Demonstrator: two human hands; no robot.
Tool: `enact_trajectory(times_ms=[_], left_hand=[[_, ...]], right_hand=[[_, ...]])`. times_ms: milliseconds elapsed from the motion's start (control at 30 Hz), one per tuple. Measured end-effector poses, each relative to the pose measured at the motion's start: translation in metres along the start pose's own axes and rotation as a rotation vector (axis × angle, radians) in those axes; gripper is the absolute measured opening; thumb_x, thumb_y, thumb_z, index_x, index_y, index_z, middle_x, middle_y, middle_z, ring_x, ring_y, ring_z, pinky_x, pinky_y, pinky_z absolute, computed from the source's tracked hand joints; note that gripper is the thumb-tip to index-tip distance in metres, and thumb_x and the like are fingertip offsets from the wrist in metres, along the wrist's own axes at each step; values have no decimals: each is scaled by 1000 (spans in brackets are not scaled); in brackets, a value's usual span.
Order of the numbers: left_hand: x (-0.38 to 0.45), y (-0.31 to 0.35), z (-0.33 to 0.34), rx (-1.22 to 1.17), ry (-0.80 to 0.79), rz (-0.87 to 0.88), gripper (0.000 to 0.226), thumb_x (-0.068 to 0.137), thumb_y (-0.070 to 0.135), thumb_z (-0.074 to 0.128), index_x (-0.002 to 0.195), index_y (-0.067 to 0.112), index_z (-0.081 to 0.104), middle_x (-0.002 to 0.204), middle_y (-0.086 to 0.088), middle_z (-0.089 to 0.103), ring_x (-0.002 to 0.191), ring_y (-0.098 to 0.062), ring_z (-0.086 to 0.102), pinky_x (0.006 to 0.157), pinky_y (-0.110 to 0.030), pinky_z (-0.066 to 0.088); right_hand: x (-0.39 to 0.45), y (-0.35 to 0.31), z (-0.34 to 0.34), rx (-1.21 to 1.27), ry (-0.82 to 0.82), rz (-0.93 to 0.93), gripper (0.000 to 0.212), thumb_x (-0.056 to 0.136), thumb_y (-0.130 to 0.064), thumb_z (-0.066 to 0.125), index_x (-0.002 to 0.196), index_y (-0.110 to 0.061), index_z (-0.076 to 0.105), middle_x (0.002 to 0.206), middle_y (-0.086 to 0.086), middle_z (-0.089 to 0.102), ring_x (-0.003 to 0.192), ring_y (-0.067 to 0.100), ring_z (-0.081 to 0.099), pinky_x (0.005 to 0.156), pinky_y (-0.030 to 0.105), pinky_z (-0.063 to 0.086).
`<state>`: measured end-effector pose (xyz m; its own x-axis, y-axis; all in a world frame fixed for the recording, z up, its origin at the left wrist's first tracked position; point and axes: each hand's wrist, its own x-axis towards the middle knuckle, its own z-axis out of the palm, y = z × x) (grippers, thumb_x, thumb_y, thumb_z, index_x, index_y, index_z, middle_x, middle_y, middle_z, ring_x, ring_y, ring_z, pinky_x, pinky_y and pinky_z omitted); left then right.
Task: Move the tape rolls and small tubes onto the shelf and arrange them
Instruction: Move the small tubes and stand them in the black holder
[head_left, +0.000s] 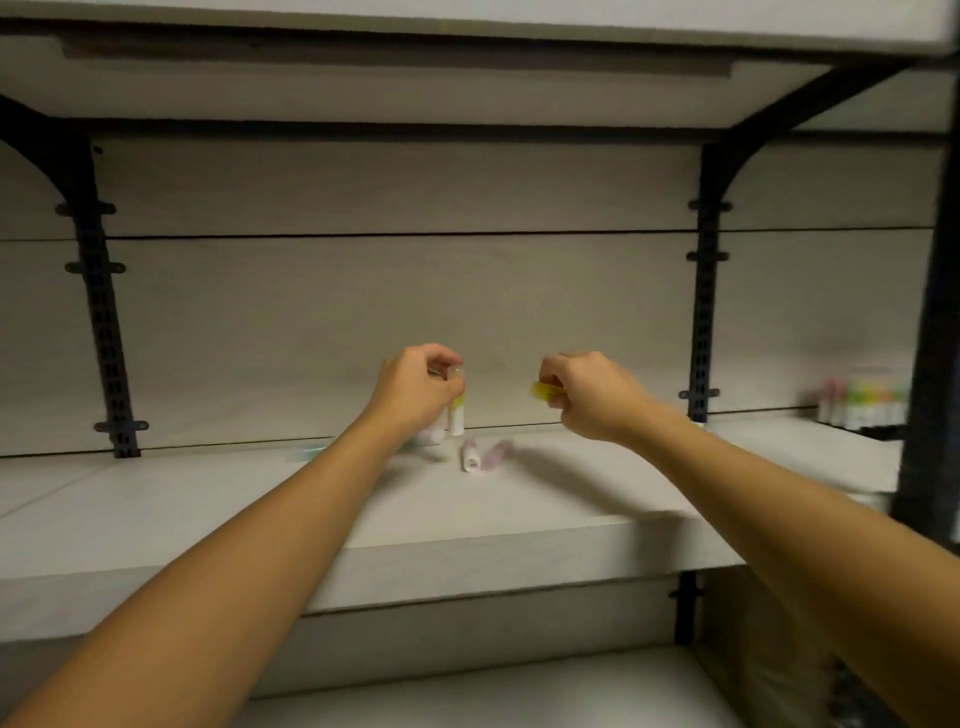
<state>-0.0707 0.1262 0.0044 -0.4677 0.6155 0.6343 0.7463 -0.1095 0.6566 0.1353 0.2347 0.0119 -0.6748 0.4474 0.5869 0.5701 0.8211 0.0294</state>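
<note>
Arranging tubes on shelf (519, 499)

Left hand (415, 389) pinching upright white tube (456, 415); right hand (592, 395) pinching yellow tube (543, 390) above.

Pale shelf (208, 514) carries two pink tubes (480, 454) lying near its back.

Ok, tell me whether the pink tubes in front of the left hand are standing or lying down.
Lying down. Both pink tubes lie on their sides on the shelf, touching neither hand.
</note>
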Motion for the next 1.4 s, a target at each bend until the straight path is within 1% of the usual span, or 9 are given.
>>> enact_trajectory(times_ms=[100, 267, 367, 500, 700, 833, 900, 1267, 1400], left_hand=[[-7, 19, 28, -43, -103, 72, 14, 86, 17, 70, 95, 25, 76, 82, 4, 75, 73, -9, 67, 70, -19, 49], [-23, 51, 67, -98, -225, 171, 18, 85, 17, 72, 101, 23, 77, 86, 6, 75, 80, -7, 70, 71, -9, 48], [-32, 73, 90, -138, -260, 213, 17, 85, 18, 73, 101, 22, 77, 84, 7, 74, 77, -7, 68, 72, -15, 49], [-42, 105, 116, -165, -310, 278, 17, 86, 19, 74, 102, 24, 76, 81, 16, 68, 74, 4, 62, 67, -7, 41], [-63, 158, 148, -210, -360, 321, 18, 89, 20, 73, 106, 23, 75, 91, 10, 70, 82, -2, 64, 67, -10, 46], [-79, 194, 172, -271, -408, 303, 21, 89, 21, 74, 110, 23, 74, 98, 5, 70, 91, -14, 68, 74, -27, 61], [-89, 214, 184, -270, -412, 321, 23, 90, 23, 74, 113, 22, 73, 98, 7, 69, 91, -14, 67, 80, -34, 61], [-138, 324, 260, -289, -394, 409, 28, 91, 28, 72, 119, 25, 70, 103, 9, 67, 96, -5, 62, 73, -12, 50], [-147, 350, 297, -249, -386, 389, 25, 91, 24, 73, 116, 22, 71, 101, 5, 68, 90, -8, 63, 54, -4, 47]], right_hand=[[-31, 24, -21, -30, 30, 138, 29, 85, -6, 62, 111, -20, 59, 102, 3, 61, 89, 27, 57, 73, 43, 56], [-81, 55, -57, -66, 68, 331, 31, 86, -6, 64, 115, -18, 59, 105, 3, 62, 92, 24, 57, 76, 40, 55], [-111, 69, -75, -105, 103, 395, 30, 86, -8, 64, 113, -19, 58, 103, 3, 62, 91, 23, 57, 79, 43, 56], [-144, 90, -100, -103, 136, 469, 27, 88, -10, 65, 112, -19, 56, 103, 1, 60, 90, 21, 56, 82, 38, 56], [-187, 132, -136, -102, 177, 535, 29, 85, -8, 68, 110, -17, 57, 103, 2, 60, 90, 21, 55, 75, 31, 49], [-208, 156, -151, -109, 185, 531, 23, 84, -9, 68, 101, -19, 56, 96, 1, 60, 82, 18, 56, 67, 30, 50], [-218, 171, -158, -125, 184, 530, 23, 83, -9, 68, 99, -20, 56, 96, 1, 60, 82, 19, 55, 67, 30, 50], [-294, 286, -206, -98, 181, 572, 23, 82, -10, 67, 101, -18, 57, 94, 1, 61, 84, 20, 56, 73, 39, 57], [-317, 327, -210, -73, 159, 590, 24, 83, -13, 71, 103, -18, 58, 94, 1, 61, 84, 18, 56, 74, 35, 56]])
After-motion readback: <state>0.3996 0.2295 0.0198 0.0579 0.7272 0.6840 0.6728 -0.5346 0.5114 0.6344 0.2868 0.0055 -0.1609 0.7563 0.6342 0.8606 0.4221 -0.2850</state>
